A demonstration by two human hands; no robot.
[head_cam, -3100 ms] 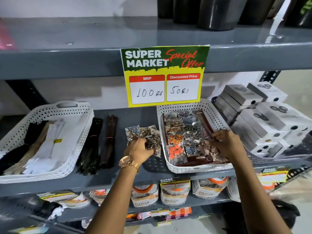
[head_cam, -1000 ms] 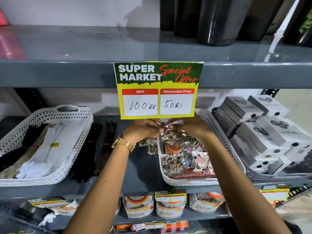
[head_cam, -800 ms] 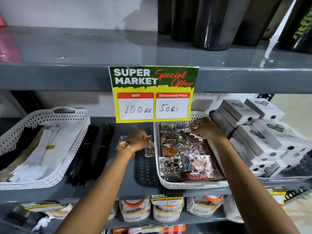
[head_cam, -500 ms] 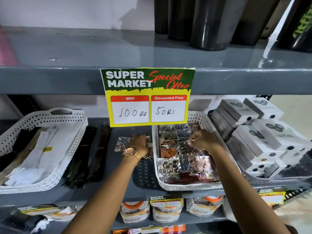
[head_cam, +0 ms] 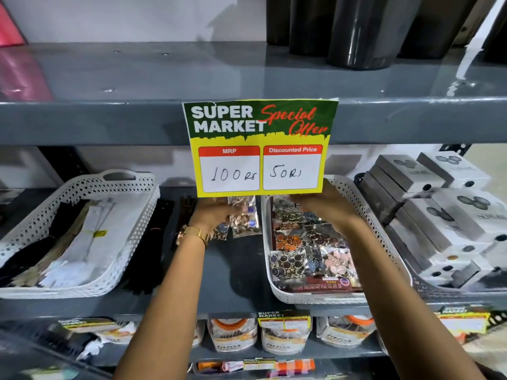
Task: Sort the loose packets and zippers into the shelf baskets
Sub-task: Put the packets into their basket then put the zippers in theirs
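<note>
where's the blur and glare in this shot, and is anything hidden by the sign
Head view: the right hand is smeared by motion blur; the left hand and its held packet are softer than the sharp offer sign, whose lower edge hides both hands' fingertips. Glare streaks the upper shelf at right. Wide-angle distortion bows the shelf edges, and the bottom shelf is dim.

On the middle shelf (head_cam: 236,275) in front of you: left basket (head_cam: 129,259) holds zippers (head_cam: 68,242); more zippers (head_cam: 153,242) lie loose just right of it. Right basket (head_cam: 365,209) holds button packets (head_cam: 307,248); stacked boxes (head_cam: 439,209) sit to its right. Your left hand (head_cam: 211,215) holds a packet (head_cam: 244,215) between the baskets, your right hand (head_cam: 326,204) is over the right basket's rear. The price sign (head_cam: 259,146) hangs above both hands.
</note>
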